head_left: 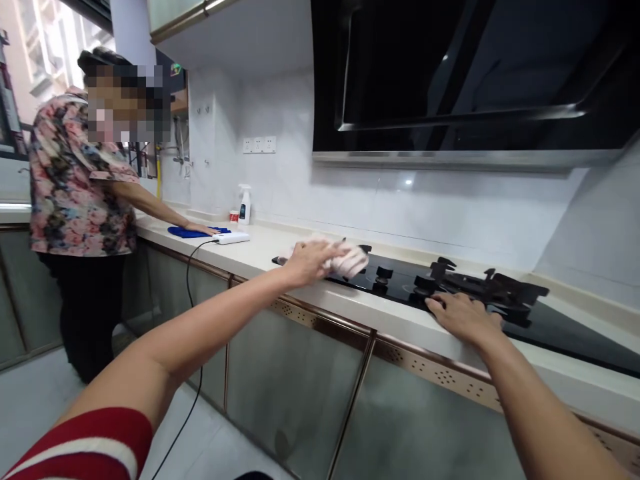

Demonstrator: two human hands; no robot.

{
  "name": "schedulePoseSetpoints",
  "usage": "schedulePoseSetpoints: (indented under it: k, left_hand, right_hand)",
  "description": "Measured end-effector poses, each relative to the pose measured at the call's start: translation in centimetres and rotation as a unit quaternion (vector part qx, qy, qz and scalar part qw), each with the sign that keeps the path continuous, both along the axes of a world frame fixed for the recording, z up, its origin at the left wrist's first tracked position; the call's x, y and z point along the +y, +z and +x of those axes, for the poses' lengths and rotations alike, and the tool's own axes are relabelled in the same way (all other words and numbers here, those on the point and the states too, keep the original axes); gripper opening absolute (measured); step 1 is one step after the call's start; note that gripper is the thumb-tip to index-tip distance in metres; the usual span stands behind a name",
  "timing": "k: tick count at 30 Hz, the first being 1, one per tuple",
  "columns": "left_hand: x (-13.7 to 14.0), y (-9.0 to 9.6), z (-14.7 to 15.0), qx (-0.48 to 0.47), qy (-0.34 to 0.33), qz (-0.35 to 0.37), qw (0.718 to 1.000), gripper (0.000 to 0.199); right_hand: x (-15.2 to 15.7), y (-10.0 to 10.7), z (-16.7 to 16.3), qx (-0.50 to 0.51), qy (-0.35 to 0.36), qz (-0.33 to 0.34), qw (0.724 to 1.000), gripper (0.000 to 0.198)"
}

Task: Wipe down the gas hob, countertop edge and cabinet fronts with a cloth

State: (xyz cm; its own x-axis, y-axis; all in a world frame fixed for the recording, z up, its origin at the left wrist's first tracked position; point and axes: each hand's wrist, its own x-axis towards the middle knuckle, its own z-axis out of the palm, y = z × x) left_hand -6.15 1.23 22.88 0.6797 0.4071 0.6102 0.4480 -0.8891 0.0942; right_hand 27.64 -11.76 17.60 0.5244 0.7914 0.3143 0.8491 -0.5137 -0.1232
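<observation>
My left hand (pixel 311 263) is closed on a pale pinkish cloth (pixel 351 261), slightly blurred, over the left end of the black gas stove (pixel 395 267). The cloth hides much of the left burner. Farther right, my right hand (pixel 463 315) rests on the stove's front edge, fingers apart and nothing held. It lies just beside a black control knob (pixel 424 287), in front of the right burner's pan support (pixel 493 285). Another knob (pixel 383 275) stands between my two hands.
At the left, a co-worker (pixel 83 180) in a floral shirt presses a hand on a blue cloth (pixel 187 232). Near it lie a white device (pixel 233 238) with a black cable (pixel 189 280), and a spray bottle (pixel 245 205). A black range hood (pixel 450 73) overhangs the stove.
</observation>
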Motion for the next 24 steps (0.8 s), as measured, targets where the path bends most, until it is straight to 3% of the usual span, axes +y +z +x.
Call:
schedulePoseSetpoints:
  k: [2, 6, 11, 14, 18, 22, 24]
  left_hand:
    - [0.5, -1.5, 0.2, 0.068, 0.006, -0.038, 0.997, 0.056]
    - [1.0, -2.2, -1.1, -0.020, -0.043, -0.152, 0.987, 0.061]
    - [3.7, -0.6, -3.5, -0.104, 0.166, -0.102, 0.975, 0.048]
    - [5.7, -1.1, -3.9, -0.107, 0.235, -0.115, 0.959, 0.046]
    - [7.4, -2.7, -3.5, -0.077, 0.263, -0.147, 0.950, 0.043]
    - [8.2, -3.8, -3.3, -0.076, 0.257, -0.145, 0.952, 0.037]
    - [8.1, -4.4, -3.3, -0.090, 0.238, -0.140, 0.957, 0.031]
  right_hand:
    - [-0.1, 0.1, -0.1, -0.001, 0.005, 0.009, 1.000, 0.062]
    - [-0.3, -0.3, 0.3, -0.007, 0.022, 0.049, 0.999, 0.062]
    - [0.5, 0.1, -1.8, -0.105, 0.126, 0.183, 0.969, 0.057]
    - [2.3, 2.2, -7.1, -0.156, 0.253, 0.222, 0.929, 0.053]
    - [5.7, 4.8, -16.3, -0.184, 0.407, 0.275, 0.851, 0.043]
    - [7.4, 4.5, -23.4, -0.150, 0.521, 0.319, 0.777, 0.032]
    - [7.3, 3.6, -26.1, -0.160, 0.545, 0.315, 0.760, 0.028]
